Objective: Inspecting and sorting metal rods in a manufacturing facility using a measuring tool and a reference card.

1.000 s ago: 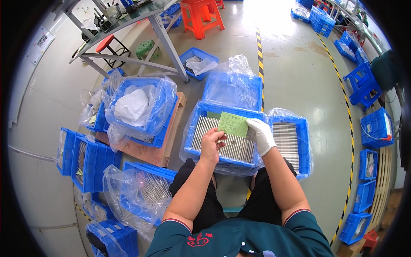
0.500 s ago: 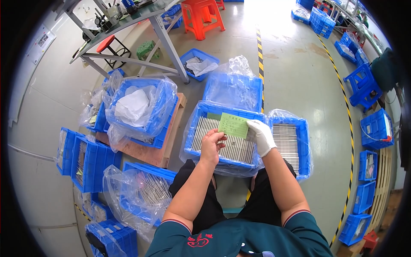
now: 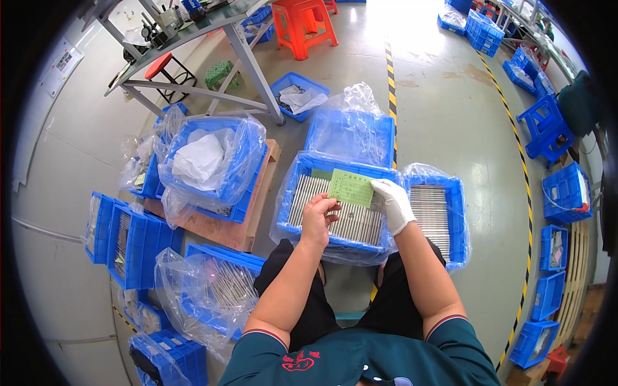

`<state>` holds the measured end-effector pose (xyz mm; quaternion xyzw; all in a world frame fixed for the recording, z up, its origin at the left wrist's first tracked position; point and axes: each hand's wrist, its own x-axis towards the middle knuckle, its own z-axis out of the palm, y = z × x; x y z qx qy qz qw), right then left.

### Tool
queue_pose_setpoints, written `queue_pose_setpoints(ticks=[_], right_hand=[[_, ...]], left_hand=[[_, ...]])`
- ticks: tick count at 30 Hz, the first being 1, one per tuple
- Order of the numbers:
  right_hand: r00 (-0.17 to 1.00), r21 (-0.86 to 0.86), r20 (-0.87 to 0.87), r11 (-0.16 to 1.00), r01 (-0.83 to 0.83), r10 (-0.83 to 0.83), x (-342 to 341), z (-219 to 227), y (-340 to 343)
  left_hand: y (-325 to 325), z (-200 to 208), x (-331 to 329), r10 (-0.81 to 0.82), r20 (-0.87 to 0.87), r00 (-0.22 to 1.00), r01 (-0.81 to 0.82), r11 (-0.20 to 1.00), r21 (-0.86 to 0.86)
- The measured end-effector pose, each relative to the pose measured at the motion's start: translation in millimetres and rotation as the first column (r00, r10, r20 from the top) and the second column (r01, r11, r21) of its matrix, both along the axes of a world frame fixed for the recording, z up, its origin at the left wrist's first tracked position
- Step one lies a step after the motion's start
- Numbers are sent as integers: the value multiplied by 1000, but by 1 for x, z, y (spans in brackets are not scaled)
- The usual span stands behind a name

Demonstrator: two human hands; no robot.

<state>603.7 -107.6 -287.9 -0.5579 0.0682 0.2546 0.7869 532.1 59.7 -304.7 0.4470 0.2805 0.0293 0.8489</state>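
Observation:
Between my two hands a green paper card (image 3: 351, 187) with print and handwriting is held up. My bare left hand (image 3: 318, 217) pinches its lower left corner. My right hand (image 3: 395, 204), in a white glove, grips its right edge. Right below the card, a blue plastic crate (image 3: 284, 204) lined with clear film holds rows of thin metal rods (image 3: 351, 225). A second green slip (image 3: 320, 174) lies at that crate's far left. Beside my right hand stands another blue crate (image 3: 457, 222) of similar metal rods (image 3: 429, 212).
A film-covered blue crate (image 3: 351, 132) sits just beyond. On the left, bagged crates (image 3: 248, 206) rest on a wooden pallet (image 3: 264, 193), and loose rods (image 3: 228, 283) fill a nearer crate. A workbench (image 3: 193, 38) and red stool (image 3: 302, 29) stand farther off. Striped tape (image 3: 391, 83) marks the floor.

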Motion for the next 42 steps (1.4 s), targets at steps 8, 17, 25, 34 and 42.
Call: queue_pose_setpoints(ticks=[8, 17, 25, 34, 42], right_hand=[[1000, -39, 23, 999, 14, -13, 2, -3, -7], [989, -181, 144, 982, 57, -31, 6, 16, -12], [878, -52, 147, 883, 466, -455, 26, 8, -119], [693, -226, -177, 714, 663, -699, -14, -205, -281], [476, -604, -193, 486, 632, -858, -70, -316, -362]], left_hand=[[-3, -5, 4, -24, 9, 1000, 24, 1000, 12], [8, 1, 1, 11, 10, 1000, -12, 998, 55], [15, 5, 1, 54, 42, 998, -56, 997, 53], [19, 7, 4, 132, 55, 990, -132, 991, 13], [16, -1, 4, 48, 23, 999, -50, 997, 59]])
